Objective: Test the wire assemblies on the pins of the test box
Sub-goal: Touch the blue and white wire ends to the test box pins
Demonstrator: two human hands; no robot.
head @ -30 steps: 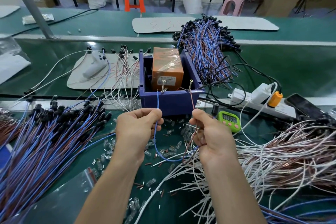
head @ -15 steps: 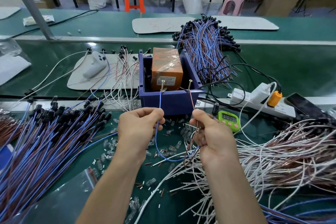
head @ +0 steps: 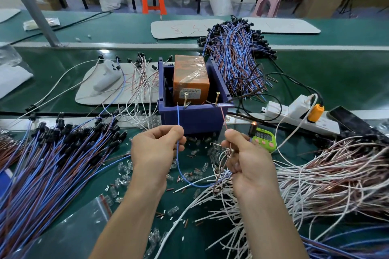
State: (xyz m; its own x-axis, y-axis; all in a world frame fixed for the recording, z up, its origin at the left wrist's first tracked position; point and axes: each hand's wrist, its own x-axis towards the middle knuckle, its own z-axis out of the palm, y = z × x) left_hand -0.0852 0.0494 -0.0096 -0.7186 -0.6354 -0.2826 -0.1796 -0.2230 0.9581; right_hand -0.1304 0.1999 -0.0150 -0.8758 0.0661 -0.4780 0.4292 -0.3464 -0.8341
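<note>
The blue test box holds an orange block and has two brass pins on its front rim, a left pin and a right pin. My left hand pinches a blue wire whose tip stands just left of the left pin. My right hand pinches a brown wire whose tip reaches up near the right pin. The two wires join in a loop below my hands. A small lamp on the assembly glows beside my right hand.
A pile of blue and brown assemblies lies at the left, another pile behind the box. White and brown wires heap at the right. A green timer, a power strip and a phone sit to the right. Small clear bulbs litter the belt.
Both wire tips have slipped a little off the pins: the blue tip now sits left of the left pin. The lamp by my right hand now glows. My hands barely moved.
</note>
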